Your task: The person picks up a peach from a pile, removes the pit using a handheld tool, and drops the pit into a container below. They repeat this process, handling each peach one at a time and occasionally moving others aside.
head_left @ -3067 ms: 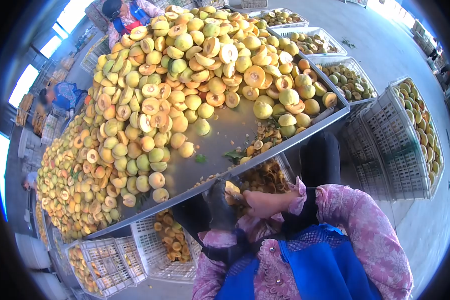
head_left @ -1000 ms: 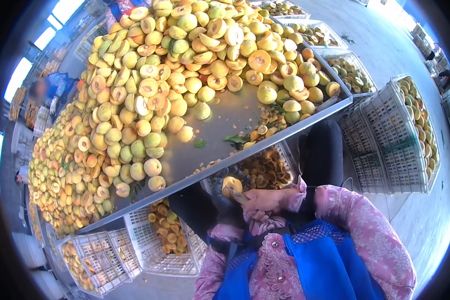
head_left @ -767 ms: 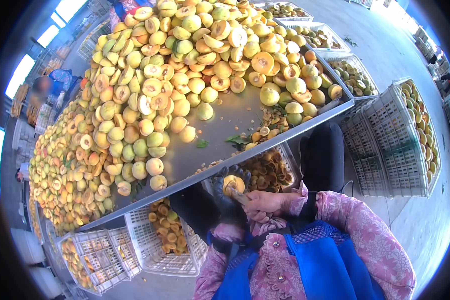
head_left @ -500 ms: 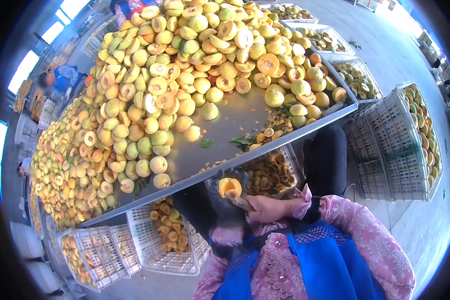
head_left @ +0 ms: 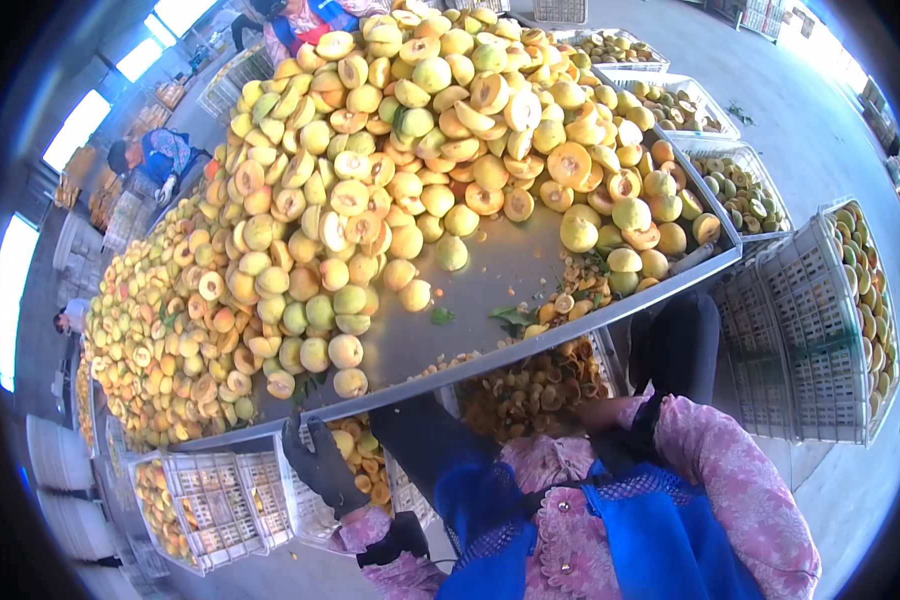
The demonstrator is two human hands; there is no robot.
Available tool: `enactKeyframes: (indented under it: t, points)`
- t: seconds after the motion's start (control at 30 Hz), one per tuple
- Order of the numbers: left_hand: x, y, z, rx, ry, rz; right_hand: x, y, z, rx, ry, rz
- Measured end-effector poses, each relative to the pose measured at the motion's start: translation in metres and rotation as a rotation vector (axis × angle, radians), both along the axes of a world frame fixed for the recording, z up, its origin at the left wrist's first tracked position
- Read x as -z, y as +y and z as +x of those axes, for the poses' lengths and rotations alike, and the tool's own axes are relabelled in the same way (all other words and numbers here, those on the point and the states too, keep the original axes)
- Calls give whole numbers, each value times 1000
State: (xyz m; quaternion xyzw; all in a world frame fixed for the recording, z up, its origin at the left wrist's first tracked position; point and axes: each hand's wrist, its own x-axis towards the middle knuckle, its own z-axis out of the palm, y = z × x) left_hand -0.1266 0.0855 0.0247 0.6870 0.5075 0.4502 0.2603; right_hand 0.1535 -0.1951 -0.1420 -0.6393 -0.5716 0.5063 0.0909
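Observation:
My left hand (head_left: 322, 468), in a dark glove, is over a white crate (head_left: 303, 508) of yellow peach halves (head_left: 372, 468) below the table edge. Its fingers are apart, and I see nothing held in them. Bare and in shadow, my right hand (head_left: 600, 413) is low by a crate holding brownish scooped-out fruit scraps (head_left: 530, 392). Its fingers are blurred, and whether a tool is in them cannot be made out. A large heap of whole and halved yellow peaches (head_left: 310, 230) covers much of the metal table (head_left: 470, 290) in front of me.
The table's raised metal rim (head_left: 490, 364) runs diagonally before me. Stacked white crates (head_left: 805, 330) of fruit stand at the right, and more crates (head_left: 215, 510) at the left. Co-workers (head_left: 160, 155) are around the far side. Leaves (head_left: 442, 316) and small bits lie on the tabletop.
My left hand has moved left from in front of me to the peach-half crate, and the hollowed peach half is out of it. My right hand has moved right, and the view has shifted.

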Motion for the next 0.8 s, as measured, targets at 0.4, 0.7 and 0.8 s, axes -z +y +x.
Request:
enactKeyframes:
  t: [0.4, 0.7, 0.8]
  points:
    - [49, 44, 292, 667, 603, 270, -59, 5, 14, 373, 1, -172]
    - [0, -6, 230, 1068, -536, -942, -158, 15, 26, 498, 205, 299]
    - [-11, -31, 212, 1055, -600, -1015, -188, 37, 22, 549, 231, 408]
